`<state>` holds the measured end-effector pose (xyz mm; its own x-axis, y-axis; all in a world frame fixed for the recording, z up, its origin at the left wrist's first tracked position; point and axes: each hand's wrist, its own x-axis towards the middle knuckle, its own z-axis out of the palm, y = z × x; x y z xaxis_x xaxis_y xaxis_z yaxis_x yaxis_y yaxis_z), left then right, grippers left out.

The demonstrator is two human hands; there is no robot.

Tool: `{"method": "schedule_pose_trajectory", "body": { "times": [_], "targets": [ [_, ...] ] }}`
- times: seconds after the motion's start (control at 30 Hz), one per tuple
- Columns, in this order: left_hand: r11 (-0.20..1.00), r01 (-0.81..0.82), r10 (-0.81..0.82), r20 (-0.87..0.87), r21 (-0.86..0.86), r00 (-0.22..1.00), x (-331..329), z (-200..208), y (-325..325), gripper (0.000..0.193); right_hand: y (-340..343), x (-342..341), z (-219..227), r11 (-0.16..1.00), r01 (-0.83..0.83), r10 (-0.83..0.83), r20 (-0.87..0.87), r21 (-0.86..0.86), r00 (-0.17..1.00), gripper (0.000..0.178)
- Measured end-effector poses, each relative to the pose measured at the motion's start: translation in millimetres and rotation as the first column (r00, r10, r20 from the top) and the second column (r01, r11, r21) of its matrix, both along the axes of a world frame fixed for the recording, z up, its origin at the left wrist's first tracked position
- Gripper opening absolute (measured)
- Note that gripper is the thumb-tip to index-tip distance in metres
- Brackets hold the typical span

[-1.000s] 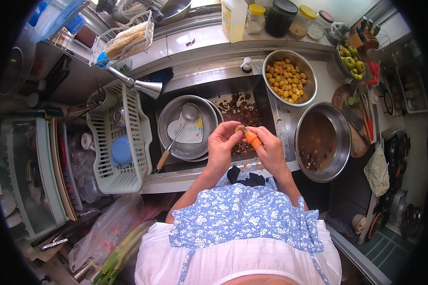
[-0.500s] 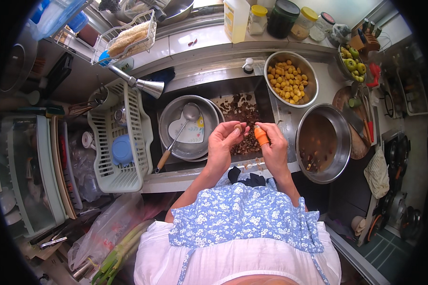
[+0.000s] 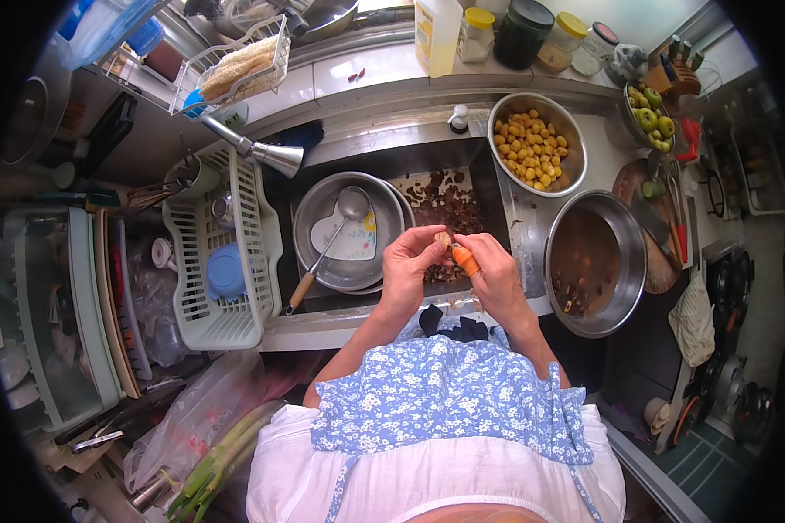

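Note:
My left hand [image 3: 409, 263] pinches a small pale brown chestnut [image 3: 444, 238] between thumb and fingertips above the sink. My right hand [image 3: 496, 277] grips a short orange-handled tool [image 3: 465, 259], its tip up against the chestnut; my fingers partly hide that tip. Beneath both hands, dark brown shell scraps [image 3: 445, 205] cover the right side of the sink floor. Peeled yellow chestnuts fill a steel bowl [image 3: 582, 179] at the far right of the sink. Nearer me, a steel basin [image 3: 556, 315] holds brownish water with several dark pieces in it.
Left in the sink, a steel basin [image 3: 303, 196] holds a heart-shaped dish [image 3: 349, 237] and a ladle [image 3: 324, 253]. Beside it stands a white dish rack [image 3: 187, 318]. Jars and a bottle [image 3: 436, 35] line the back ledge. A cutting board [image 3: 663, 275] lies at right.
My right hand has moved left, bringing the orange-handled tool from beside the chestnut up against it. My left hand stays in nearly the same place, with the chestnut turned paler side up.

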<state>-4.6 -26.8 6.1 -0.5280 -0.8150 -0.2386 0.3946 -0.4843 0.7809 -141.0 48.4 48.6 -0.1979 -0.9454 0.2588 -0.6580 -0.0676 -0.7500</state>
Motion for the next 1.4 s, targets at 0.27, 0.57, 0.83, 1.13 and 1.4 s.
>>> {"method": "schedule_pose_trajectory", "body": {
  "times": [0.27, 0.57, 0.83, 1.13, 1.4],
  "targets": [
    [0.987, -0.026, 0.042, 0.099, -0.156, 0.994, -1, 14, 6, 0.016, 2, -1, 5, 0.996, -0.089, 0.092, -0.104, 0.031, 0.990, 0.032],
    [0.893, -0.060, 0.186, 0.246, -0.445, 0.951, -3, 15, 18, 0.020, 0, 21, 7, 0.998, 0.029, -0.014, -0.262, 0.052, 0.965, 0.034],
    [0.954, -0.096, 0.136, 0.127, -0.283, 0.982, 1, 18, 8, 0.021, 2, 0, 0, 0.987, 0.078, -0.095, 0.126, 0.138, 0.987, 0.035],
    [0.832, 0.006, 0.183, 0.285, -0.555, 0.941, 1, 17, 10, 0.026, 3, -1, 10, 0.992, -0.065, 0.058, 0.064, 0.107, 0.996, 0.030],
    [0.727, -0.007, 0.300, 0.309, -0.686, 0.903, 2, 22, 12, 0.026, 2, -3, 18, 0.989, -0.054, 0.022, 0.219, 0.138, 0.975, 0.027]
  ]
}}
